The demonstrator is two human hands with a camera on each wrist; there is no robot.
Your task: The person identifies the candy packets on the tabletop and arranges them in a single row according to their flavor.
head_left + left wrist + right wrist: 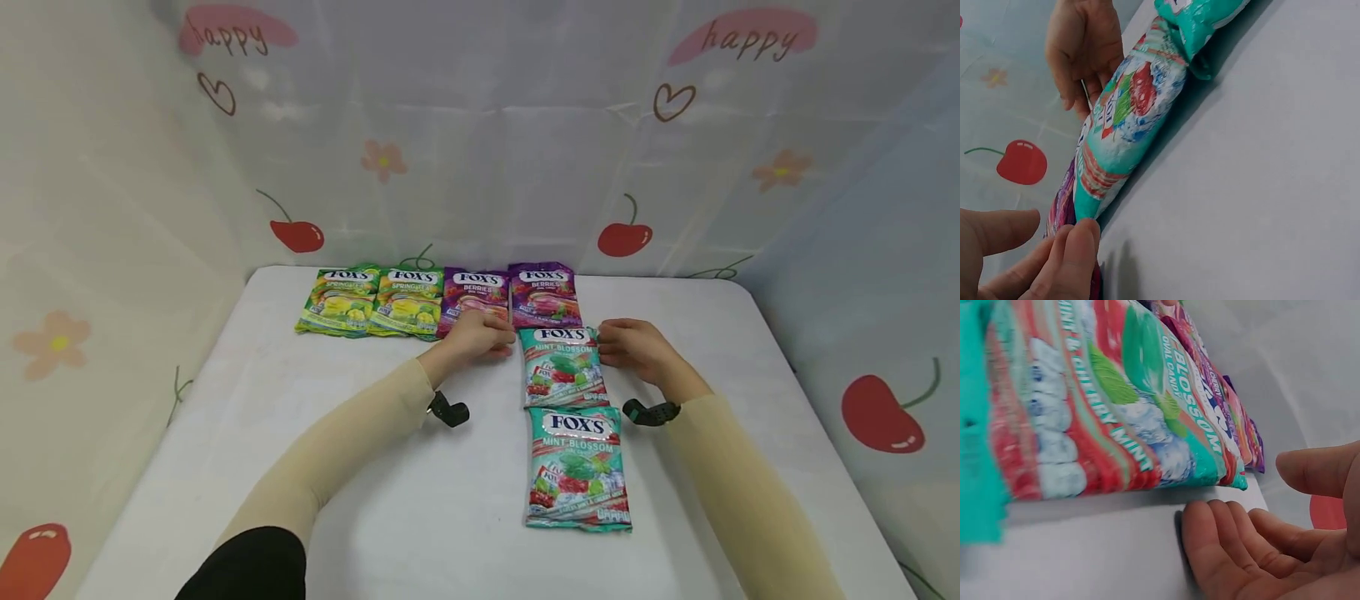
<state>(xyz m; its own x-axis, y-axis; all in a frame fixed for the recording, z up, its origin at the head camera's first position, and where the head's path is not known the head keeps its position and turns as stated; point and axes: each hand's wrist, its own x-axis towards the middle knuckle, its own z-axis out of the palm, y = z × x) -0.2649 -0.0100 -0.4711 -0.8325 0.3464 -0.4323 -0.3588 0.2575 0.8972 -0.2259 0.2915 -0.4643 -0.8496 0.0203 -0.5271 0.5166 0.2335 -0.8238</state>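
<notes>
A teal Fox's Mint Blossom candy bag (564,367) lies flat between the two hands, its top edge close against a purple Berries bag (545,297). At its upper left corner is my left hand (474,335). In the left wrist view the fingertips (1085,240) meet that corner, with the thumb held apart. By the bag's right edge is my right hand (637,346). The right wrist view shows its fingers (1204,534) just beside the bag's corner, thumb raised and nothing pinched. A second Mint Blossom bag (577,471) lies directly below the first.
Along the table's back edge, another purple Berries bag (474,290) and two green-yellow Springtea bags, one inner (408,302) and one outer (339,302), continue the row leftward. The white table (420,517) meets printed cloth walls (495,183) at the back and sides.
</notes>
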